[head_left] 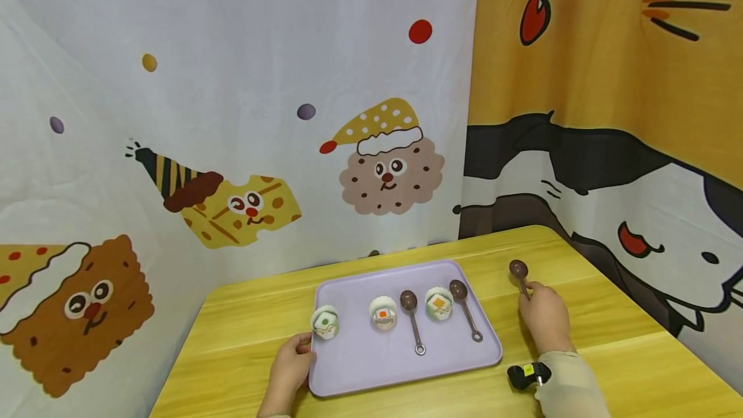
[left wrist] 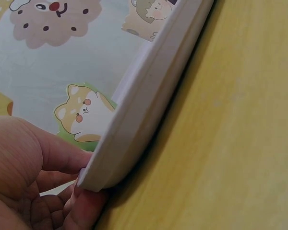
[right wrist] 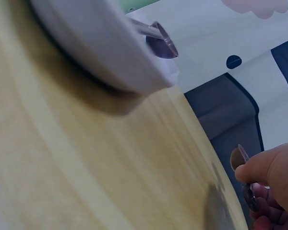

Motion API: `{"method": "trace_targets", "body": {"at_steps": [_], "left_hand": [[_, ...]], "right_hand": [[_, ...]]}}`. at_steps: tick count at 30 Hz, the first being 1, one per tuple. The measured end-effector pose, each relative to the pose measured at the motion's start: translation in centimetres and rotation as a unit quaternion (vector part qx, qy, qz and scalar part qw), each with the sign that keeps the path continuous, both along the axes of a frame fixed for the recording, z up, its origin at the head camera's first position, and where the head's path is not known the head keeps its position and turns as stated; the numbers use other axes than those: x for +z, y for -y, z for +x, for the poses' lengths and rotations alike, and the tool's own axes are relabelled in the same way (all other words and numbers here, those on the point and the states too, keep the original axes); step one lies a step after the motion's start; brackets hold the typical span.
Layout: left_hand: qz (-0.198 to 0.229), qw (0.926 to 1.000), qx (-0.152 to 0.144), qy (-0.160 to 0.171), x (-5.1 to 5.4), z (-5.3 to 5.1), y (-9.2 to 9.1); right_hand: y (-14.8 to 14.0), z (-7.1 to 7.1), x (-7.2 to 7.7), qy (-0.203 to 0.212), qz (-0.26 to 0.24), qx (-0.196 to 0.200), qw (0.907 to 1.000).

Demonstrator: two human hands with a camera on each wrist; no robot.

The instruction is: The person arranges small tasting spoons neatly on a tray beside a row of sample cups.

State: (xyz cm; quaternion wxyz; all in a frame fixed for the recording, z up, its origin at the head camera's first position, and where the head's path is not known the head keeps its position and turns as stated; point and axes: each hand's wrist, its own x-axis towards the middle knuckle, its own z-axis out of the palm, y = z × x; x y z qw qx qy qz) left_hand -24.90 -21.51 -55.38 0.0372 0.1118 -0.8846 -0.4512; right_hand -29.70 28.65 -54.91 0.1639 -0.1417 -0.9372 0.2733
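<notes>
the left hand (head_left: 292, 366) has thumb and fingers pinched together on the rim of the lilac tray (head_left: 360, 363), between eight and nine o'clock. the right hand (head_left: 544, 317), apart from the tray at three o'clock, has its fingers curled about the handle of a brown spoon (head_left: 519, 270), with no slack gap showing. that spoon is off the tray at two o'clock, bowl towards eleven; whether it touches the table cannot be told.

on the tray, a green-topped cup (head_left: 325, 322) sits close by the rim at nine o'clock, an orange-topped cup (head_left: 383, 313) at ten and a yellow-topped cup (head_left: 438, 304) at two. one more spoon (head_left: 409, 302) lies near the middle, and another spoon (head_left: 458, 290) lies towards three.

the step seems to be handling the spoon while steadying the tray; which way the spoon is headed is unclear. done well, the pinch would be firm but level, since lifting at nine could slide the cups. the spoon is best carried bowl up, cleared over the rim and lowered handle towards five, without brushing the spoon at three.
</notes>
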Motion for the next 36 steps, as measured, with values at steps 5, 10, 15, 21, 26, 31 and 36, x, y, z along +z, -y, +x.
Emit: {"method": "trace_targets", "body": {"at_steps": [5, 10, 15, 21, 26, 31, 36], "left_hand": [[0.011, 0.9999, 0.0, 0.003, -0.1, 0.0, 0.0], [0.02, 0.9998, 0.003, 0.008, -0.2, -0.1, 0.0], [0.015, 0.9999, 0.001, 0.007, -0.1, -0.2, 0.1], [0.009, 0.9999, 0.009, 0.004, 0.1, -0.2, 0.0], [0.012, 0.9998, 0.012, 0.005, -0.1, -0.2, 0.0], [0.007, 0.9999, 0.011, 0.01, -0.1, -0.1, 0.1], [0.008, 0.9999, 0.006, 0.003, -0.1, 0.0, 0.1]], "right_hand": [[0.2, 0.1, 0.5, -0.015, 0.003, 0.004, 0.9999], [0.3, 0.2, 1.0, -0.011, -0.005, 0.011, 0.9999], [0.6, 0.1, 1.5, -0.012, -0.011, 0.025, 0.9996], [0.9, -0.2, 2.1, -0.011, -0.01, 0.032, 0.9994], [1.3, 0.0, 2.9, -0.022, -0.013, 0.046, 0.9986], [2.3, 0.5, 3.6, -0.03, -0.022, 0.054, 0.9978], [3.7, 0.6, 4.2, -0.051, -0.014, 0.054, 0.9971]]}}
